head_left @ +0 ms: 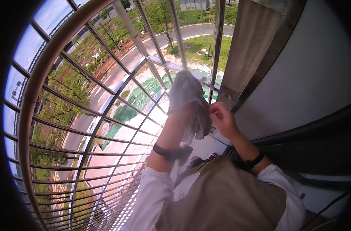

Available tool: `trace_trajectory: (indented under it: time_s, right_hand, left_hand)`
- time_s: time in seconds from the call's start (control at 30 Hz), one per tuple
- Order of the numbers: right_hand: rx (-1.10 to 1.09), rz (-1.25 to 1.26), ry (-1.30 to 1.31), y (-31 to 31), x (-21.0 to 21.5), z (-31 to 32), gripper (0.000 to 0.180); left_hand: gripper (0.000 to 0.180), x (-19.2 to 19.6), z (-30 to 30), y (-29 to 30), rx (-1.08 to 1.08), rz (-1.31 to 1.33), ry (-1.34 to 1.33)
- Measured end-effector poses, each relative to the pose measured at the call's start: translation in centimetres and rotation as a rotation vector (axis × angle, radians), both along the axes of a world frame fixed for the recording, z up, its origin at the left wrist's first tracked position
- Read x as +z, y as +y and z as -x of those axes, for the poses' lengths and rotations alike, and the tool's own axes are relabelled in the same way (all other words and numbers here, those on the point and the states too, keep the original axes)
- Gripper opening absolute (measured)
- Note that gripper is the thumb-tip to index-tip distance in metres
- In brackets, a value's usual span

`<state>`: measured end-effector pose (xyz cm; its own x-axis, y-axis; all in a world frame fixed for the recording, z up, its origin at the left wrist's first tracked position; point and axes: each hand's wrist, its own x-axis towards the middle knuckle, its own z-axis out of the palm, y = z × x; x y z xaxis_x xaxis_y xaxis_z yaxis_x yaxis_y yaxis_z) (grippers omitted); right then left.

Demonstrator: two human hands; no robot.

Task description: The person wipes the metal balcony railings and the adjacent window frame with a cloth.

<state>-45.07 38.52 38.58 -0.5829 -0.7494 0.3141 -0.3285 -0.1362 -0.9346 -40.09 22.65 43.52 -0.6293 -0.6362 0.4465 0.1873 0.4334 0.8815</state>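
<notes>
Grey cloth (189,90) covers the left hand (186,110) beside metal railing bars (178,36); its finger state cannot be told. Right hand (224,120): fingers curled at the cloth's right edge, pinch unconfirmed.

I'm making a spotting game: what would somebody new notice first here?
Probably the big, curved brown tube rail sweeping down the left side, with shiny metal bars fanning out. Near the middle, a crumpled grey cloth covers the end of the left forearm, the bare right hand close beside it. Outside the bars, a grey road curves past grass.
</notes>
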Motion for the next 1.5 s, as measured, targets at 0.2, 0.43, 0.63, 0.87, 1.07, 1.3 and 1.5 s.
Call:
trace_trajectory:
  time_s: [0.2,0.43,0.63,0.87,1.07,1.3,1.5]
  right_hand:
    - [-0.23,-0.012,0.238,-1.0,5.5,3.2,0.017]
    - [-0.188,0.086,0.184,-2.6,7.7,3.3,0.016]
    - [-0.091,-0.048,0.179,-1.7,4.9,2.1,0.017]
    - [-0.135,-0.183,0.086,1.7,0.6,1.6,0.018]
    - [-0.148,-0.28,-0.04,2.5,-5.1,-1.3,0.02]
    - [-0.192,-0.296,-0.109,4.4,-6.3,-2.3,0.02]
    - [-0.192,-0.268,-0.14,4.8,-6.3,-2.3,0.02]
  left_hand:
    - [0.008,0.8,4.9,-0.6,0.25,1.166,-0.553]
    - [0.013,1.7,9.1,-3.1,0.103,0.714,-0.338]
    - [0.018,-2.1,12.8,-7.6,-0.092,0.245,-0.266]
    - [0.033,-4.2,16.3,-9.2,-0.056,0.107,-0.666]
    - [0.035,-8.7,15.2,-12.0,-0.26,-0.062,-0.598]
    - [0.027,-9.7,16.8,-12.9,-0.175,-0.005,-0.442]
    - [0.015,-10.7,17.5,-13.7,-0.377,-0.009,-0.171]
